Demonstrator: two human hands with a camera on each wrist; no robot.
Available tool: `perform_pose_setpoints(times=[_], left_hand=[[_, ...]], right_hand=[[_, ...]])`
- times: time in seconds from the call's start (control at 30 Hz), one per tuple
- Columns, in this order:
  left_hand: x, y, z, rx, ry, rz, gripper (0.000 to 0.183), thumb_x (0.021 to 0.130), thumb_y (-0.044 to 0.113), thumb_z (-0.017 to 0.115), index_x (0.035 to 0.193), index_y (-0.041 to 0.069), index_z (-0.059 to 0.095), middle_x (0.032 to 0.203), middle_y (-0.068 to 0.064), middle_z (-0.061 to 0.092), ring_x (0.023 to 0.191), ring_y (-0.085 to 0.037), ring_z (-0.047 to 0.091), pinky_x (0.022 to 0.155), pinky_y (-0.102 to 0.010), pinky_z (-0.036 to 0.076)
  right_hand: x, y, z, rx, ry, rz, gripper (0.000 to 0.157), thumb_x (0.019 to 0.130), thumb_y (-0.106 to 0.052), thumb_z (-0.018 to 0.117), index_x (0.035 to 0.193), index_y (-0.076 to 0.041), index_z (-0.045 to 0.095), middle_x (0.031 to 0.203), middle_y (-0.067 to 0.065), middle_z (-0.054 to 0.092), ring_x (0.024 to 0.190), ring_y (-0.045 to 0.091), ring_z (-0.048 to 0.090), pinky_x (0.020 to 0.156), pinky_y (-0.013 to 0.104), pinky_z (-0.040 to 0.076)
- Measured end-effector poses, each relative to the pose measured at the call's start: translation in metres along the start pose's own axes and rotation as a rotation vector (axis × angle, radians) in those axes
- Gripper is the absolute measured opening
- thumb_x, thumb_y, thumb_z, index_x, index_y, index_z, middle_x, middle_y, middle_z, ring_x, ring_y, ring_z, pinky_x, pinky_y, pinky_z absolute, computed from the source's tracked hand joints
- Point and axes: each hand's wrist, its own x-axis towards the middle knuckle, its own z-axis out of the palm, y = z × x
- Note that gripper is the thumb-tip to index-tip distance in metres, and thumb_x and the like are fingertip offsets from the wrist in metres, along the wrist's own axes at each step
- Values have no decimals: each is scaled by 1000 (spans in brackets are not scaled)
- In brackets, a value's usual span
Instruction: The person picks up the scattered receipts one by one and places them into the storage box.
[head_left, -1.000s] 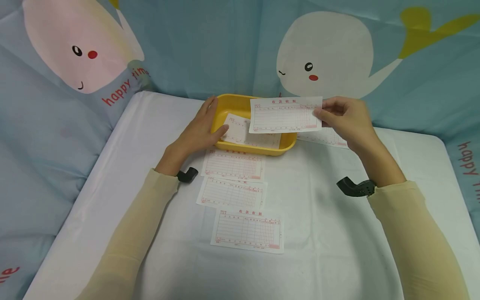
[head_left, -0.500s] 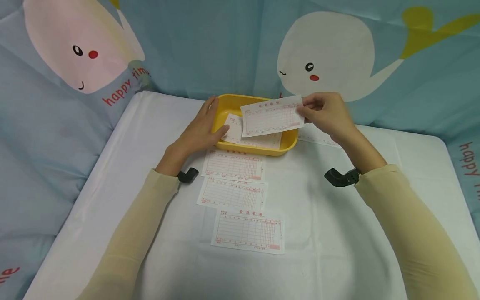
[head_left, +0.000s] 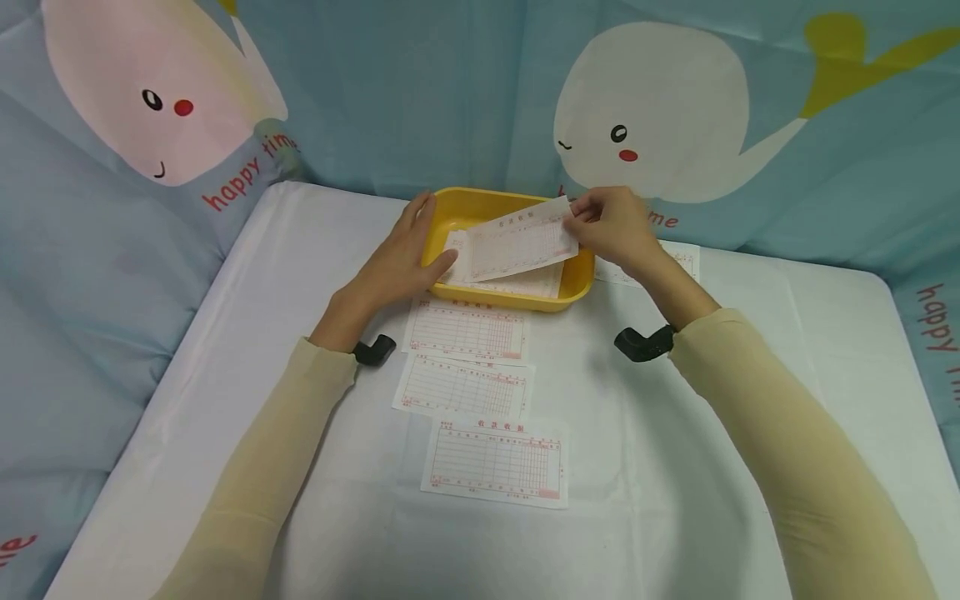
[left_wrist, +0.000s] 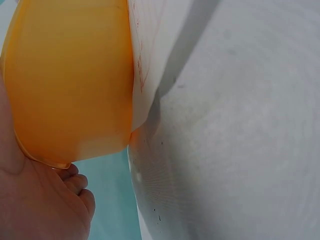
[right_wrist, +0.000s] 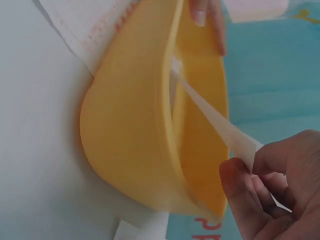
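My left hand (head_left: pixel 393 262) holds the left side of a yellow plastic tub (head_left: pixel 510 300), its thumb over the front rim. In the left wrist view its palm (left_wrist: pixel 40 205) lies against the tub's rim. Over the tub, my right hand (head_left: pixel 618 225) pinches a printed receipt slip (head_left: pixel 517 242) by its right end. The slip slants down to the left, its lower end inside the tub. Beneath it lies another white slip (head_left: pixel 551 283) in the tub, partly covered. In the right wrist view the pinched slip (right_wrist: pixel 215 117) shows edge-on between thumb and fingers.
Three receipt slips lie in a column in front of the tub: one by its wall (head_left: pixel 468 329), a middle slip (head_left: pixel 465 387) and a near slip (head_left: pixel 495 462). Another slip (head_left: pixel 681 257) lies to the right, partly behind the right forearm. A blue printed curtain (head_left: pixel 450 100) hangs behind.
My right hand has moved left over the tub with the pinched slip, which has tilted and lowered at its left end. My left hand has stayed on the tub.
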Motion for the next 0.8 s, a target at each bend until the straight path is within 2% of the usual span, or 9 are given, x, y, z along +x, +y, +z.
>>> perform_pose_setpoints(times=[0.33,0.57,0.8], left_hand=[[0,1,1,-19,6,8,95,105,53,52,171,10,-1,181,-8,-2,167,-32,15,134,-53,22],[-1,2,-3,-2,3,3,95,105,51,53,171,9,-1,180,-8,-3,166,-33,16,133,-53,23],[-2,1,-2,-10,-9,-2,97,105,53,53,171,9,-3,181,-7,-4,167,-32,14,133,-54,23]], right_hand=[[8,-13,8,-96,-88,2,20,99,-21,70,100,-1,67,86,9,64,71,18,63,62,18,51],[9,-20,13,-183,-50,-40,20,99,-20,71,99,0,74,90,14,68,78,24,60,65,23,50],[6,-19,19,-210,-25,-74,19,99,-18,70,95,0,71,93,17,68,81,28,58,67,27,50]])
